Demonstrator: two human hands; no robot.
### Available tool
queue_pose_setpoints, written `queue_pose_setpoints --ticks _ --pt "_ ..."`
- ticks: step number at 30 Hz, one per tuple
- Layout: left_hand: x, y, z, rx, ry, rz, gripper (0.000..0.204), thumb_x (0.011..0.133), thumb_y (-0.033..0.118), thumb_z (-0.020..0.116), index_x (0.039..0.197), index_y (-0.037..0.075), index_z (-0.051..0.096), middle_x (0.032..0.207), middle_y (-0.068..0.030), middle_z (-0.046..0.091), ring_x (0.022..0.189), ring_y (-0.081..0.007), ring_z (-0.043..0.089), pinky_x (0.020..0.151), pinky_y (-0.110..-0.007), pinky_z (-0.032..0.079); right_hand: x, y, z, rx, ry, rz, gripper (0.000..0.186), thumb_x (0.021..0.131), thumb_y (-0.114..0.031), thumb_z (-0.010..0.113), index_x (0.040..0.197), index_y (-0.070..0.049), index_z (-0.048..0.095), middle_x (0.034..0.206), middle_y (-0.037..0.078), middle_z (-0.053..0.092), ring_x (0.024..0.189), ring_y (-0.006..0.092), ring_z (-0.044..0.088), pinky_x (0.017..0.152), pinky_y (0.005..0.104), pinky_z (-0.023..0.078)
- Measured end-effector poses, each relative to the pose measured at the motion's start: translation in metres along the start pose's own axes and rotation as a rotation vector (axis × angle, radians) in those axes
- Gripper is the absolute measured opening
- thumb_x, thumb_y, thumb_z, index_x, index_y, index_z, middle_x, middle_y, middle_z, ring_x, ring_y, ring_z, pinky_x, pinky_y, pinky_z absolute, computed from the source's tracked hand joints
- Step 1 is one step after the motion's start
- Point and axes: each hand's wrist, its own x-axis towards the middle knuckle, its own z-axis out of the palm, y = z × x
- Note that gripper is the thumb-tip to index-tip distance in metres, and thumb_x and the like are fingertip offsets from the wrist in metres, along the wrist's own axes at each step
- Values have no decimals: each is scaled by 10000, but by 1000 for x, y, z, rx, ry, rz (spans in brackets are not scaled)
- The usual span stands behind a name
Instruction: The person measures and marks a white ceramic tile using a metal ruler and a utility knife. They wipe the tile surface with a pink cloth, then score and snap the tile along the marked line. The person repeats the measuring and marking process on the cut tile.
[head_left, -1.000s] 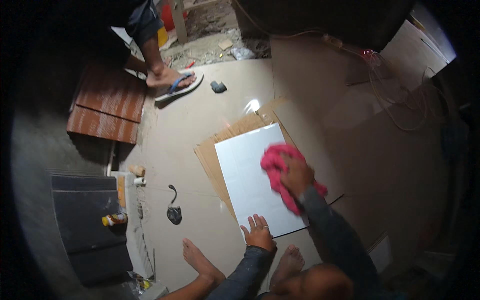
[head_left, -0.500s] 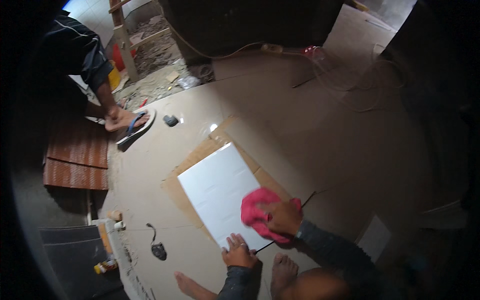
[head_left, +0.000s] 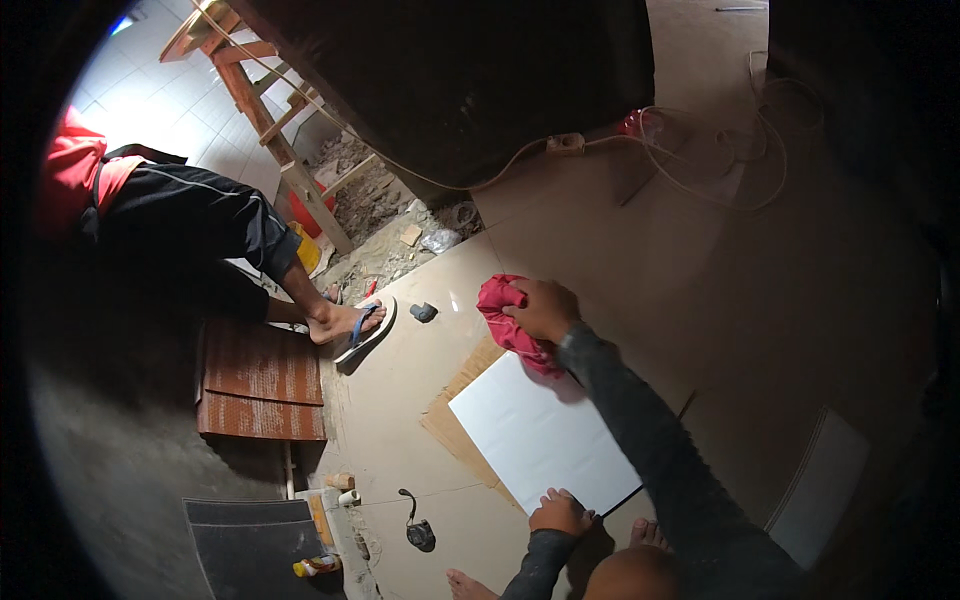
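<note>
Red cloth [head_left: 506,303] mostly left of the right hand [head_left: 545,311], folds tight in its grip

Just the one view here: it's the left camera of a side-by-side fisheye pair on the person's head, so you're basically looking through their eyes. It points steeply down and a bit forward. The bare left hand [head_left: 560,512] and bare right hand [head_left: 545,310] are pretty close, arms in dark sleeves coming up from the bottom edge, with a bare bent knee [head_left: 630,578] poking in nearest of all. The flat white rectangular panel [head_left: 545,430] sits below and right of centre. The lens goes super wide, so the brown wooden trestle-like frame [head_left: 262,118] at upper left looks way farther off. Corners go black around the round image edge.
</note>
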Motion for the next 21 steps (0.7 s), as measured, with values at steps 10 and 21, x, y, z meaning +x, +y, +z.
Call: queue_pose_setpoints --ticks 10,21 --pt "-1 -78 -39 -747 978 -130 465 790 143 827 1234 43 730 1119 -215 750 1022 -353 738 925 -423 572 -84 66 -99 592 -141 64 482 828 -324 857 1180 -13 748 1073 201 772 1001 320 761 897 390 572" --pt "-28 -95 -80 -694 1182 -306 383 834 90 772 1212 38 743 1175 -173 749 1080 -315 711 994 -420 528 -161 -56 163 -59 -543 -336 255 796 -293 739 984 -121 727 931 185 751 871 418 733 762 561 579"
